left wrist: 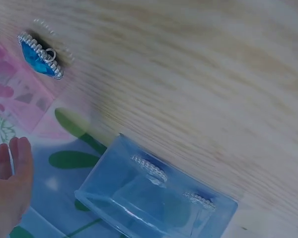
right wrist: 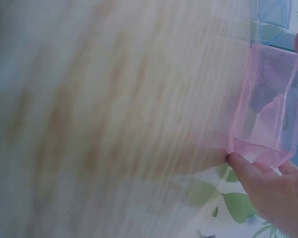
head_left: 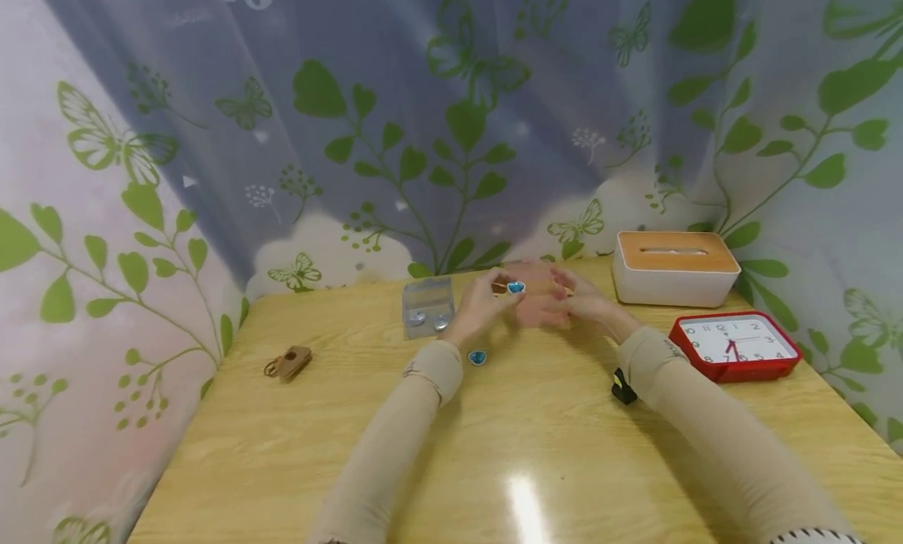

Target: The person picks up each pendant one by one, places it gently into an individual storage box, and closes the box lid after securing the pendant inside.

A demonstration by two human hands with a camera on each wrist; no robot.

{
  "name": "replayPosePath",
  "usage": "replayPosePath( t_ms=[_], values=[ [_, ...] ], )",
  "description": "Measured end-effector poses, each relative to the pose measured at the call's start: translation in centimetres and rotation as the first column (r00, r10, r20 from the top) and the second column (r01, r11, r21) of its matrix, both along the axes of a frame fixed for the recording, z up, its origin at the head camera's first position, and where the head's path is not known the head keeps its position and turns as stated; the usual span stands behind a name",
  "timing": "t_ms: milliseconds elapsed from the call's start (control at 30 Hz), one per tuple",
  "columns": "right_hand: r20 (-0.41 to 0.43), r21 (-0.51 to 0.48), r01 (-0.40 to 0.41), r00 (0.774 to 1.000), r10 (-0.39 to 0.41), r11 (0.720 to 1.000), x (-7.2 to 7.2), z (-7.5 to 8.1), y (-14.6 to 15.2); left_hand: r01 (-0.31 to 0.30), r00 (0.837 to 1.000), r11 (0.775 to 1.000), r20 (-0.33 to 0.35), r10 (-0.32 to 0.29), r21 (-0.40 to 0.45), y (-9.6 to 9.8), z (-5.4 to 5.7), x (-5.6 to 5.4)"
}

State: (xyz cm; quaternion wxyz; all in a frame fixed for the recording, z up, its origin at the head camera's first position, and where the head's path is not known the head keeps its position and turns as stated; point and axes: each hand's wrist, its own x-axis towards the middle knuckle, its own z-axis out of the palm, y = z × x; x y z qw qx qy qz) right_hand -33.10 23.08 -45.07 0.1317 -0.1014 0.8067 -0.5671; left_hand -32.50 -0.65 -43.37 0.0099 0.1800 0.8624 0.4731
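As the head view shows, the left hand (head_left: 485, 305) pinches a blue gem (head_left: 516, 288) between thumb and finger, raised above the counter (head_left: 564, 466); the right hand (head_left: 589, 299) grips the right-hand end of a translucent pink box (head_left: 534, 313), its thumb at one corner and its fingers round the end in the right wrist view. The held gem is located beside the pink box, on its left; a second blue gem (head_left: 477, 357) lies on the counter, near the left cuff.

Left of the pink box, and apart from it, stands a clear box (head_left: 428, 293); two silver-rimmed pieces (head_left: 442, 322) are noted inside. Farther left lies a small brown item (head_left: 295, 361) with a loop attached; a small black object (head_left: 623, 389) lies just beside the right cuff. To the right, a white tissue box (head_left: 670, 285) with a wood-coloured top stands behind a red-framed clock (head_left: 734, 346); leaf-and-butterfly-patterned fabric (head_left: 402, 168) hangs behind the counter.
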Motion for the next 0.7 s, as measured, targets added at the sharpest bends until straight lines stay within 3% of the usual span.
replayPosePath(
  t_ms=[367,700],
  values=[
    [0.006,-0.005,0.0,1.0,0.0,1.0,0.0,0.0,0.0,-0.027,0.999,0.996,-0.044,0.024,-0.085,0.9,-0.4,-1.4],
    [0.01,-0.024,-0.007,1.0,0.007,1.0,0.3,0.1,-0.3,-0.061,0.998,0.994,-0.012,0.06,-0.092,1.4,-0.5,-1.8]
  ],
)
